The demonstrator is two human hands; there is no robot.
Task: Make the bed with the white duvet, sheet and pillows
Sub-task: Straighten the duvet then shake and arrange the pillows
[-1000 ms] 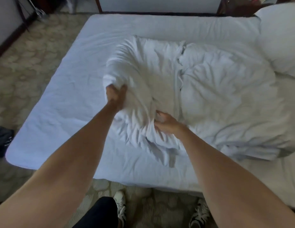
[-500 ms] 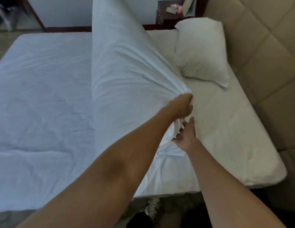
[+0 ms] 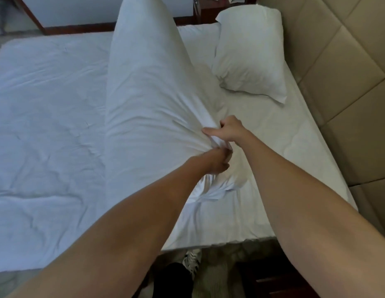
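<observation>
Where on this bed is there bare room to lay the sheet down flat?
Bare: the mattress left of the raised sheet, and the strip between pillow, headboard and near edge. Crowded: where left hand and right hand bunch it.

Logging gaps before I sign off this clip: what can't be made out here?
All from the head view:
- Top of the lifted white duvet: cut off by the upper frame edge.
- Fingers of the left hand and right hand: buried in bunched fabric.
- Items on the nightstand: cropped and too small.
- Far side of the mattress: hidden behind the duvet.
- Shoes: mostly hidden by the forearms.
</observation>
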